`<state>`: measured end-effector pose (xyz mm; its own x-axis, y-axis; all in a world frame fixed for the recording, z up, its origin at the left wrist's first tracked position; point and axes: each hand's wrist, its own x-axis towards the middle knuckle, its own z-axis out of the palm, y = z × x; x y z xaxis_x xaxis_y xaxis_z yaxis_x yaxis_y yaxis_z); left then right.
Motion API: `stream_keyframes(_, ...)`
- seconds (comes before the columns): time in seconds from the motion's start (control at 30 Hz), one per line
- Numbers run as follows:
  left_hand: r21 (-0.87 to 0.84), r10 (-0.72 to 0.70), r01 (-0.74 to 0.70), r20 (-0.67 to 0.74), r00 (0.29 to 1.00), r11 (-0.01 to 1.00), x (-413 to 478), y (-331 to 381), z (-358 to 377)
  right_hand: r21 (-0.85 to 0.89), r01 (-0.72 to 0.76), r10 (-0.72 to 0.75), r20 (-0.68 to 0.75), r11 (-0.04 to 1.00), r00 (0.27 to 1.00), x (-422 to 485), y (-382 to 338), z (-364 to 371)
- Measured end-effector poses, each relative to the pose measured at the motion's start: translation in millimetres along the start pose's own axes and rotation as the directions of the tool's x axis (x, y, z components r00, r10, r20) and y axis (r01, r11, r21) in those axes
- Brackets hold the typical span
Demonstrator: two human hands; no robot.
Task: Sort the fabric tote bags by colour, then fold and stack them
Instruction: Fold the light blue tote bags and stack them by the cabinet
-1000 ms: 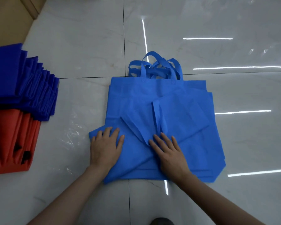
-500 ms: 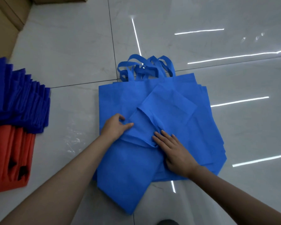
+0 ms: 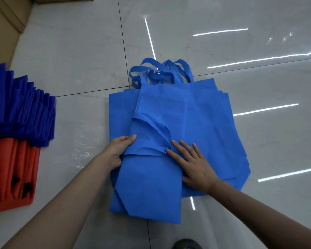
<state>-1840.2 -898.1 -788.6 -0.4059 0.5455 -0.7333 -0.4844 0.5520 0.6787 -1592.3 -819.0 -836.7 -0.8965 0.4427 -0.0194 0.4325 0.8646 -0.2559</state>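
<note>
Thumb of the left hand (image 3: 121, 150) clamps the left edge of the folded top bag (image 3: 151, 186), while the right hand (image 3: 192, 164) lies flat, fingers straight, on the blue pile (image 3: 214, 114).

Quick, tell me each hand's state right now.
Left hand: grips the folded edge of the top blue bag.
Right hand: open, fingers flat, pressing the same bag.

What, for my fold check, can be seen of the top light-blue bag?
The top bag is light blue, thin, matte, nonwoven-looking fabric. It lies on a pile of like bags, handle end away from the person, partly folded: bunched layers mid-bag, a narrow panel nearest them. The left hand grips its left edge; the right hand presses flat on the crease.
</note>
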Motion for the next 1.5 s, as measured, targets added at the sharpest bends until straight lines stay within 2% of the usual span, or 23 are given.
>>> stream_keyframes(0.1,0.235,0.267,-0.249,-0.049,0.962,0.940,-3.3,-11.5,-12.4,0.258,-0.126,0.113,0.064,0.958,0.992,7.8,0.1,-0.8)
stream_keyframes(0.17,0.302,0.372,-0.365,0.034,0.928,0.881,-7.6,-17.0,-26.6,0.420,-0.183,0.158,0.094,0.889,0.983,10.5,2.0,-2.6)
stream_keyframes(0.23,0.333,0.386,-0.421,0.168,0.907,0.844,-14.8,-18.5,-37.1,0.504,-0.194,0.194,0.052,0.841,0.980,15.7,3.0,-6.0)
stream_keyframes(0.3,0.338,0.351,-0.422,0.254,0.901,0.841,-22.1,-16.9,-38.8,0.620,-0.257,0.299,0.038,0.741,0.953,23.7,-0.4,-10.2)
stream_keyframes(0.37,0.327,0.312,-0.384,0.251,0.916,0.863,-22.7,-14.9,-33.5,0.709,-0.383,0.490,0.061,0.592,0.870,37.6,-5.8,-14.0)
stream_keyframes(0.43,0.292,0.268,-0.306,0.164,0.949,0.906,-17.2,-10.9,-25.0,0.704,-0.513,0.630,0.119,0.491,0.767,52.1,-9.6,-19.1)
stream_keyframes(0.53,0.253,0.271,-0.263,0.001,0.963,0.931,-3.8,-8.1,-10.9,0.687,-0.638,0.751,0.203,0.348,0.629,70.7,-9.8,-26.2)
stream_keyframes(0.67,0.215,0.367,-0.325,-0.199,0.909,0.921,4.2,-6.9,9.6,0.589,-0.735,0.828,0.187,0.336,0.529,89.2,-12.0,-32.4)
stream_keyframes(0.77,0.205,0.356,-0.301,-0.339,0.871,0.931,12.5,-7.1,18.2,0.520,-0.796,0.864,0.195,0.310,0.464,97.8,-11.8,-32.6)
stream_keyframes(0.83,0.196,0.328,-0.270,-0.395,0.858,0.943,15.2,-8.3,20.1,0.448,-0.832,0.874,0.191,0.328,0.448,98.3,-13.9,-33.6)
stream_keyframes(0.9,0.245,0.345,-0.267,-0.377,0.859,0.932,14.4,-10.9,18.1,0.397,-0.854,0.883,0.182,0.338,0.434,96.7,-16.0,-34.6)
stream_keyframes(0.93,0.309,0.382,-0.280,-0.347,0.856,0.909,12.5,-11.6,15.8,0.386,-0.852,0.890,0.145,0.352,0.433,95.9,-17.5,-35.4)
stream_keyframes(0.97,0.381,0.416,-0.288,-0.314,0.854,0.878,10.1,-12.0,13.0,0.372,-0.832,0.889,0.038,0.411,0.456,94.4,-18.9,-35.6)
stream_keyframes(1.0,0.444,0.441,-0.290,-0.288,0.850,0.848,7.4,-11.9,9.2,0.330,-0.779,0.844,-0.144,0.533,0.516,92.4,-19.6,-35.7)
stream_keyframes(1.07,0.545,0.491,-0.297,-0.252,0.834,0.784,3.6,-11.7,0.3,0.155,-0.583,0.580,-0.462,0.797,0.671,92.0,-24.4,-37.7)
stream_keyframes(1.1,0.596,0.513,-0.295,-0.235,0.826,0.747,1.4,-11.4,-3.2,0.081,-0.473,0.439,-0.536,0.877,0.721,93.3,-28.9,-36.7)
stream_keyframes(1.17,0.711,0.522,-0.241,-0.205,0.828,0.661,-5.9,-12.3,-7.6,0.044,-0.337,0.313,-0.492,0.941,0.812,97.9,-45.3,-26.6)
stream_keyframes(1.23,0.817,0.510,-0.136,-0.211,0.834,0.561,-15.4,-19.2,-8.6,0.054,-0.324,0.324,-0.322,0.944,0.890,101.4,-65.6,-10.9)
stream_keyframes(1.27,0.858,0.532,-0.095,-0.222,0.817,0.504,-20.6,-24.9,-7.8,0.034,-0.319,0.318,-0.229,0.947,0.920,100.9,-72.6,-0.1)
stream_keyframes(1.33,0.938,0.670,-0.052,-0.204,0.714,0.341,-24.2,-41.9,-6.7,-0.024,-0.290,0.287,-0.101,0.957,0.953,97.9,-75.6,19.2)
stream_keyframes(1.4,0.989,0.817,-0.076,-0.061,0.574,0.127,-15.1,-57.2,-5.1,-0.049,-0.275,0.272,-0.061,0.960,0.960,96.4,-70.3,30.2)
stream_keyframes(1.47,0.981,0.826,-0.195,0.112,0.552,-0.003,0.0,-64.9,-3.1,-0.051,-0.268,0.265,-0.048,0.962,0.963,98.2,-69.6,31.4)
stream_keyframes(1.5,0.972,0.806,-0.236,0.151,0.573,-0.014,5.5,-65.9,-1.3,-0.042,-0.258,0.256,-0.045,0.965,0.966,99.3,-69.7,31.3)
